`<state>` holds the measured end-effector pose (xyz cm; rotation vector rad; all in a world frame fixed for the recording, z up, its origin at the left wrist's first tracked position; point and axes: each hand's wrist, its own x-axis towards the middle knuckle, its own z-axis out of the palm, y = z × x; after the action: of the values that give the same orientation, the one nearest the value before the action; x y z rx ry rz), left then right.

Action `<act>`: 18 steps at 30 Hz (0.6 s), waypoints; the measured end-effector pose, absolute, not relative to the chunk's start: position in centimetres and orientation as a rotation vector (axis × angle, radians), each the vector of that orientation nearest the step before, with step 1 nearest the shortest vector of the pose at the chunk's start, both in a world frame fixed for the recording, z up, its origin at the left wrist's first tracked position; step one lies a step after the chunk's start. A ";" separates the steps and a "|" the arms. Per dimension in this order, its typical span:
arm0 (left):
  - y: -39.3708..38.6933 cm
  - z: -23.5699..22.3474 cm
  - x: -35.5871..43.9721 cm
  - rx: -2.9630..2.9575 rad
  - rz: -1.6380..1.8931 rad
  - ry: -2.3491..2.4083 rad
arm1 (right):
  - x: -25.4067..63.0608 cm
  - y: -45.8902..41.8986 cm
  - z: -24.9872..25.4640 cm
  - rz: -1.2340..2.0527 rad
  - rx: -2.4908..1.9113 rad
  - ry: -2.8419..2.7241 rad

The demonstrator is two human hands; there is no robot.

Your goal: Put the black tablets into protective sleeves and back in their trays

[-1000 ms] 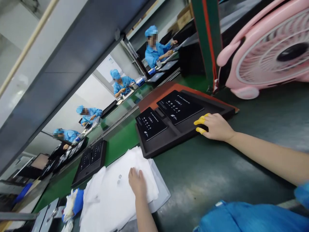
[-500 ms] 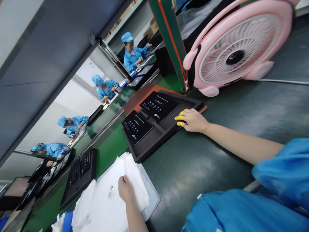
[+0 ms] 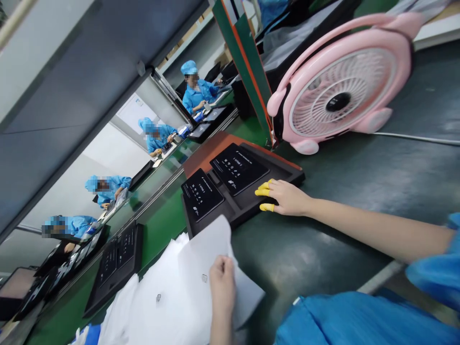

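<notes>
My left hand (image 3: 223, 282) pinches the edge of a thin white sheet (image 3: 201, 258) with a small printed mark; I cannot tell whether it is a bag. The sheet is lifted and curls up from a stack of similar white sheets (image 3: 158, 316). Yellow covers sit on several fingertips of my right hand (image 3: 280, 197), whose fingers are spread at the near rim of a black tray (image 3: 235, 203). In that tray lie two dark tablets, the nearer one (image 3: 203, 194) partly behind the sheet's top and the other (image 3: 239, 167) beyond it, both with white print.
A pink fan (image 3: 341, 91) stands at the right, its white cable (image 3: 417, 138) running across the table (image 3: 345, 177). Another black tray with tablets (image 3: 115, 263) is on the green belt (image 3: 160, 206). Several co-workers in blue sit across the line.
My left hand has moved right and raised one white sheet from the stack, its top now in front of the tray's corner. The right hand's fingers have spread further beside the tray.
</notes>
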<state>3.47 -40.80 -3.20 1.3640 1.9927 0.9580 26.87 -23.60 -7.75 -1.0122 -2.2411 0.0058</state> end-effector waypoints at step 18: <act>-35.9 -11.3 7.5 1.444 0.474 2.096 | 16.7 0.2 1.7 0.246 -1.312 -2.361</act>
<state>7.53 -35.89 -11.35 1.4440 2.0957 0.4743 16.73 0.21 1.70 -1.3125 -2.3611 0.2458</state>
